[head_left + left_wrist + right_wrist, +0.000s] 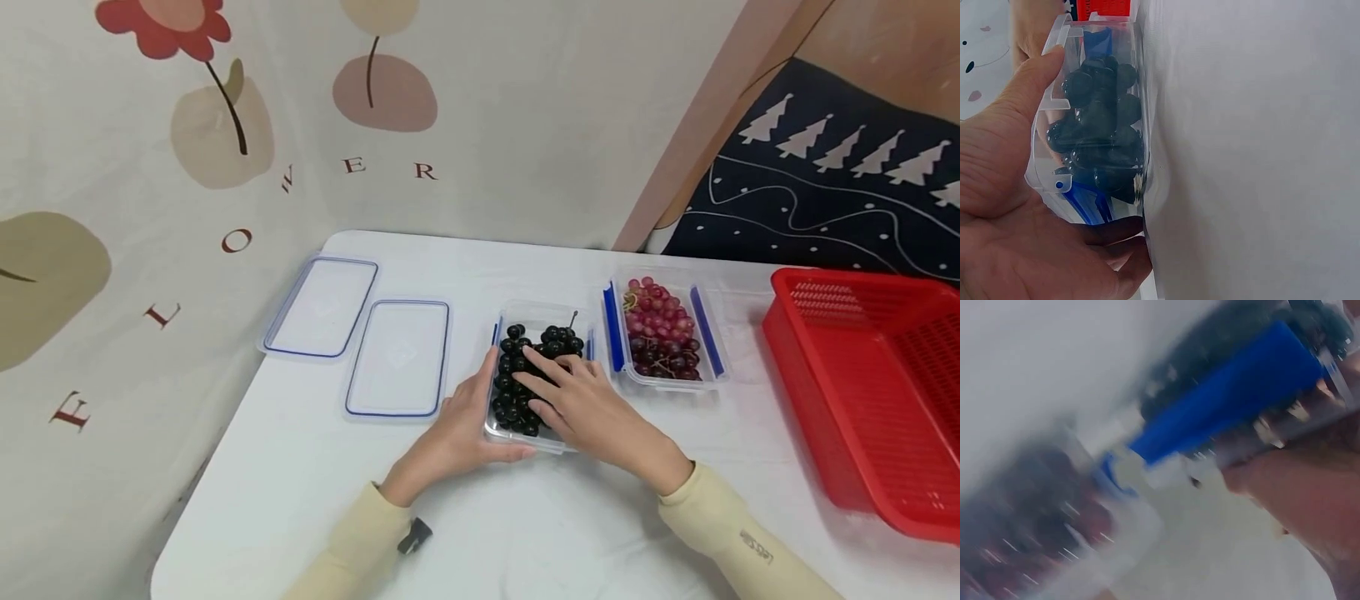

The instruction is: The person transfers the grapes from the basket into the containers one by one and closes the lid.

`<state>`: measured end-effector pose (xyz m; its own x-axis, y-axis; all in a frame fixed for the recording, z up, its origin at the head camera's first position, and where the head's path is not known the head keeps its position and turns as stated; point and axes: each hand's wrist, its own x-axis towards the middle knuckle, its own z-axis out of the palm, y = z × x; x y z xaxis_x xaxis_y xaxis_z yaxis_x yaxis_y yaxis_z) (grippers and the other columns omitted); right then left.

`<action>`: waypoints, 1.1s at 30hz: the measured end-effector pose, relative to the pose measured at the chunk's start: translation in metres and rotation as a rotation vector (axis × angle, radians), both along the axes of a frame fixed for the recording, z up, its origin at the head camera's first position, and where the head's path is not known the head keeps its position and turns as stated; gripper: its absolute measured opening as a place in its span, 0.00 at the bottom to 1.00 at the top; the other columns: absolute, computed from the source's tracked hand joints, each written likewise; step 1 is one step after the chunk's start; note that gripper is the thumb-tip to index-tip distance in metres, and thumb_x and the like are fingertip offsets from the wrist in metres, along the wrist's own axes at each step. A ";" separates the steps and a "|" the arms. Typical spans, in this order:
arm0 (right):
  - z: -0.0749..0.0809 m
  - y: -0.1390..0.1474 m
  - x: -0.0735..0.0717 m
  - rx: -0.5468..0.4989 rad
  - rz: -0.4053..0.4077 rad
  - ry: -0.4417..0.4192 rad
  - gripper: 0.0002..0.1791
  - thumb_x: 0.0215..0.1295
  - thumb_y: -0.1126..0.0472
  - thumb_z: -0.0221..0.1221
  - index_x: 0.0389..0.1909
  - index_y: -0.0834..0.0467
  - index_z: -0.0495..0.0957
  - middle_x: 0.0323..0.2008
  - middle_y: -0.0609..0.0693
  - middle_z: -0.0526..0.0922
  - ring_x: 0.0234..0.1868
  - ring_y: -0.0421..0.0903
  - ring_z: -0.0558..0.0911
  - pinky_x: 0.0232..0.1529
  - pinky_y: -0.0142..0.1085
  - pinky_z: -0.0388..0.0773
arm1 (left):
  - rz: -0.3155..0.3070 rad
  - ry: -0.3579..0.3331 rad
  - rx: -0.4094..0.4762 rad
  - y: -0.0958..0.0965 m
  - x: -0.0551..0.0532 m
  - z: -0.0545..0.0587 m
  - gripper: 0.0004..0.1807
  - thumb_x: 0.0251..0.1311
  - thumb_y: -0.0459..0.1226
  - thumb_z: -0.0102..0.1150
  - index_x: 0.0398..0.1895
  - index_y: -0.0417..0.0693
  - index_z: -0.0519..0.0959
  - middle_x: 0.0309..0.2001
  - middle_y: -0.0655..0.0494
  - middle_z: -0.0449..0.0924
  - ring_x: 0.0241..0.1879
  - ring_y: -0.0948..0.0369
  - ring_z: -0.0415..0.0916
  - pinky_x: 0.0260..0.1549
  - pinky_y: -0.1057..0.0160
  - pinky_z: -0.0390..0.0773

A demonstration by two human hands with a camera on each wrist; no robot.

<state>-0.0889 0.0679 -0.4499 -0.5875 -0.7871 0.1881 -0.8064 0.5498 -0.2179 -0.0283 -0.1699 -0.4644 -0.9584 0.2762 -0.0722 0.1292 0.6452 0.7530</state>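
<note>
A clear plastic container (550, 447) with blue side clips holds dark black grapes (512, 407). My left hand (461, 423) grips its near left corner. In the left wrist view, the thumb of that left hand (1016, 187) lies on the rim, while the fingers bend along the container's side and low edge. My right hand (588, 408) rests over the black grapes, its fingers extended and spread onto them. The right wrist view is blurred; a blue clip (1229, 394) of the container shows there beside part of the right hand (1304, 494).
To the right stands a second clear container (660, 384) with red and dark grapes. Beyond it is a red plastic basket (825, 425). Two clear lids with blue seals, a nearer lid (401, 358) and a farther lid (322, 304), lie on the white table (300, 467) at left.
</note>
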 end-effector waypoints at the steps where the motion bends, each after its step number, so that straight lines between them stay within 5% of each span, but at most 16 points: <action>1: -0.002 0.001 -0.001 -0.008 0.002 -0.014 0.28 0.85 0.51 0.59 0.80 0.51 0.74 0.84 0.55 0.61 0.70 0.64 0.74 0.65 0.65 0.68 | 0.001 0.000 0.000 0.000 0.000 0.000 0.81 0.52 0.58 0.86 0.91 0.54 0.31 0.88 0.41 0.44 0.83 0.38 0.49 0.73 0.24 0.50; 9: -0.011 0.006 0.000 -0.104 0.002 0.031 0.28 0.85 0.56 0.56 0.82 0.49 0.71 0.83 0.52 0.65 0.74 0.60 0.71 0.68 0.64 0.65 | 0.004 0.019 0.017 0.000 -0.001 -0.002 0.80 0.52 0.57 0.86 0.91 0.52 0.32 0.87 0.38 0.45 0.83 0.35 0.50 0.73 0.23 0.51; 14: -0.011 0.007 0.004 -0.166 -0.066 0.024 0.31 0.86 0.48 0.56 0.82 0.55 0.69 0.83 0.55 0.64 0.76 0.60 0.69 0.71 0.65 0.62 | -0.002 0.049 0.024 -0.001 0.000 -0.004 0.79 0.52 0.56 0.86 0.91 0.49 0.33 0.86 0.35 0.47 0.82 0.33 0.51 0.72 0.22 0.52; 26: -0.015 0.016 0.012 -0.176 -0.104 0.002 0.43 0.80 0.33 0.57 0.85 0.54 0.64 0.86 0.56 0.55 0.79 0.65 0.62 0.68 0.71 0.61 | -0.014 -0.036 -0.003 -0.009 0.004 0.005 0.77 0.56 0.61 0.82 0.92 0.53 0.32 0.87 0.39 0.45 0.84 0.39 0.47 0.76 0.30 0.53; 33: -0.018 0.025 0.017 -0.164 -0.170 -0.046 0.57 0.77 0.28 0.58 0.89 0.61 0.48 0.88 0.62 0.44 0.85 0.64 0.51 0.70 0.73 0.58 | 0.031 -0.071 0.049 -0.018 0.005 0.010 0.74 0.59 0.62 0.79 0.92 0.54 0.34 0.88 0.41 0.41 0.85 0.40 0.45 0.75 0.31 0.55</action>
